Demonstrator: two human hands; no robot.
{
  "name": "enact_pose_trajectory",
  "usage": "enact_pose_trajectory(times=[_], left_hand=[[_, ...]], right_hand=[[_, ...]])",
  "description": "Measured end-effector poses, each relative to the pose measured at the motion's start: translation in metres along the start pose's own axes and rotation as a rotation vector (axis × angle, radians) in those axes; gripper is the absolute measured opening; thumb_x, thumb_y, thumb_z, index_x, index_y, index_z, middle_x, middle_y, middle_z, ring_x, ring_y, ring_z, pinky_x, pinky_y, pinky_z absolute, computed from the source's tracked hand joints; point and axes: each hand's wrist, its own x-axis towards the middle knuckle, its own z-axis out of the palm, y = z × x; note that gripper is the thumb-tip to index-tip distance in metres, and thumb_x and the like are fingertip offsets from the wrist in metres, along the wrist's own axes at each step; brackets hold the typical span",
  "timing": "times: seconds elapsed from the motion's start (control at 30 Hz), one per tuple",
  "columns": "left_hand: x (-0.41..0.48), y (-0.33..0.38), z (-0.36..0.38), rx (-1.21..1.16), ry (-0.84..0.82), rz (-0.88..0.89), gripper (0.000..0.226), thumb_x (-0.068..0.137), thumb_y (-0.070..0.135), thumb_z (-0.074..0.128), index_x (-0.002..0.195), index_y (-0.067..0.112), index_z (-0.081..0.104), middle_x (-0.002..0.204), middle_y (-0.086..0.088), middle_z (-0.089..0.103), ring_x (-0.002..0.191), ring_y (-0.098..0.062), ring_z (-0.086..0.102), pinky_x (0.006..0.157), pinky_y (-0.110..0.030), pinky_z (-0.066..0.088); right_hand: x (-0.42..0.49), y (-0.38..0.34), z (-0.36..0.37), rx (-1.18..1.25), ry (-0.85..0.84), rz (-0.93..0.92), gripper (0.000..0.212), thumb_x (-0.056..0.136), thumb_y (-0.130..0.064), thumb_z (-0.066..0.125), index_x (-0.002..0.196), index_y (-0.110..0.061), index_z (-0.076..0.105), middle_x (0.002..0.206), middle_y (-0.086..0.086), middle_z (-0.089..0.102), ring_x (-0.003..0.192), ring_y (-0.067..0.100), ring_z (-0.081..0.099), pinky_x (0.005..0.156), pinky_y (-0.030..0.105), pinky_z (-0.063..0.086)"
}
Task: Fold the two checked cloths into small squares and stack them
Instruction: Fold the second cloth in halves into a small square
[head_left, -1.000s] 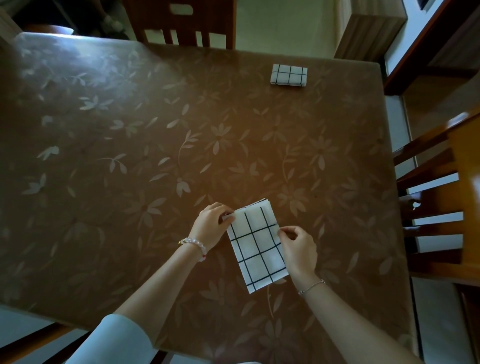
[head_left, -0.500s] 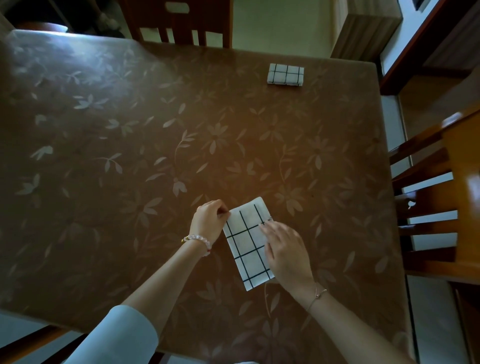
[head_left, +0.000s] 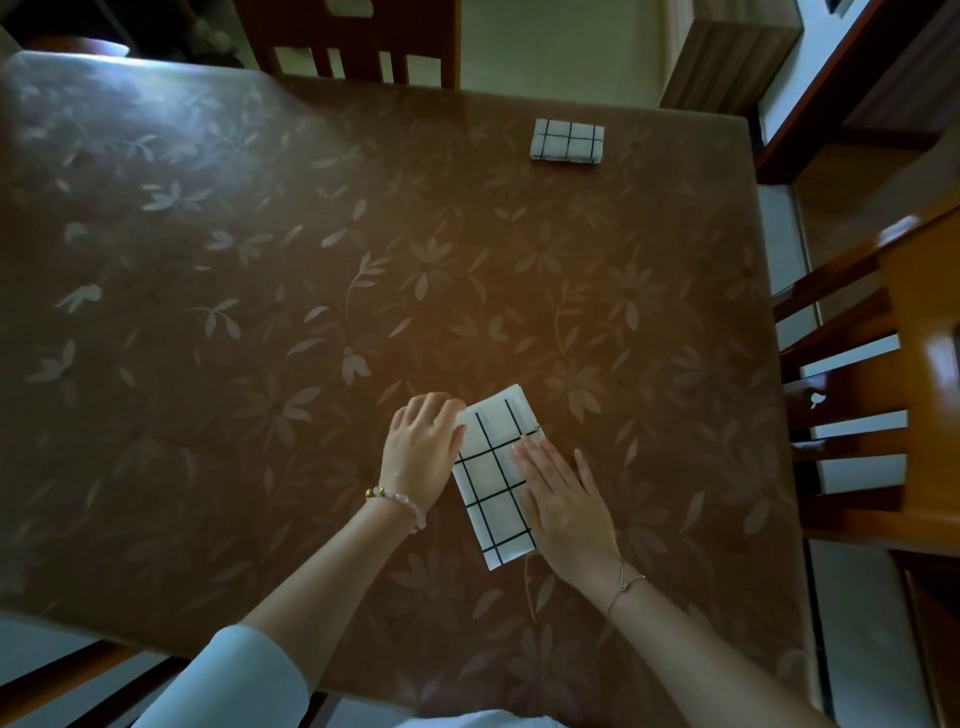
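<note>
A white cloth with black checks (head_left: 491, 470), folded into a long narrow strip, lies slanted on the brown table near its front edge. My left hand (head_left: 420, 451) sits at the strip's upper left corner, fingers curled onto its edge. My right hand (head_left: 563, 506) lies flat on the strip's right side, fingers straight and pressing it down. A second checked cloth (head_left: 567, 140), folded into a small square, rests alone at the table's far right.
The table wears a brown flower-patterned cover (head_left: 311, 291). One wooden chair (head_left: 878, 395) stands at the right side and another (head_left: 358, 41) at the far edge. A wooden cabinet (head_left: 727, 52) stands beyond the far right corner.
My right hand went from pinching the strip's right edge to lying flat on it, then slid down along it. My left hand stayed at the upper left corner.
</note>
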Motion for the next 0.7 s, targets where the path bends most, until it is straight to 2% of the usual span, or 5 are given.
enact_pose_trajectory(times=[0.23, 0.4, 0.5, 0.6, 0.7], left_hand=[[-0.064, 0.028, 0.013, 0.128, -0.268, 0.125, 0.048, 0.092, 0.033, 0.032, 0.129, 0.010, 0.052, 0.133, -0.003, 0.054, 0.127, -0.020, 0.047, 0.111, -0.041, 0.030], [-0.069, 0.020, 0.015, 0.192, -0.423, 0.124, 0.064, 0.095, 0.052, 0.014, 0.142, 0.012, 0.033, 0.148, 0.000, 0.030, 0.136, -0.018, 0.031, 0.106, -0.045, 0.020], [-0.067, 0.018, 0.012, 0.203, -0.520, 0.126, 0.081, 0.085, 0.067, 0.015, 0.147, 0.014, 0.015, 0.154, 0.000, 0.014, 0.141, -0.019, 0.018, 0.112, -0.049, 0.015], [-0.063, 0.018, 0.007, 0.192, -0.606, 0.130, 0.097, 0.070, 0.078, 0.003, 0.143, 0.019, -0.017, 0.152, 0.005, -0.019, 0.142, -0.017, -0.013, 0.116, -0.050, -0.003], [-0.061, 0.021, 0.004, 0.189, -0.617, 0.126, 0.100, 0.072, 0.081, 0.016, 0.140, 0.019, -0.024, 0.150, 0.006, -0.025, 0.141, -0.016, -0.019, 0.115, -0.049, -0.010]], right_hand=[[0.000, 0.001, -0.001, 0.007, -0.027, -0.003, 0.048, 0.100, -0.034, 0.019, 0.145, -0.020, 0.031, 0.151, -0.004, 0.030, 0.140, 0.011, 0.023, 0.113, 0.041, 0.015], [0.000, 0.002, -0.006, 0.063, -0.047, -0.043, 0.051, 0.100, -0.038, 0.013, 0.146, -0.021, 0.024, 0.153, -0.007, 0.025, 0.142, 0.008, 0.015, 0.116, 0.038, 0.010], [-0.002, 0.007, -0.023, 0.295, -0.003, 0.013, 0.048, 0.100, -0.031, 0.022, 0.147, -0.024, 0.021, 0.152, -0.014, 0.014, 0.142, 0.002, 0.004, 0.116, 0.030, 0.003], [-0.015, 0.022, -0.042, 0.440, 0.151, 0.199, 0.042, 0.099, -0.020, 0.038, 0.140, -0.019, 0.038, 0.142, -0.014, 0.034, 0.135, 0.001, 0.024, 0.111, 0.022, 0.020], [-0.029, 0.042, -0.049, 0.431, 0.166, 0.278, 0.030, 0.093, -0.012, 0.050, 0.121, -0.015, 0.059, 0.121, -0.004, 0.059, 0.117, 0.010, 0.050, 0.094, 0.018, 0.035]])
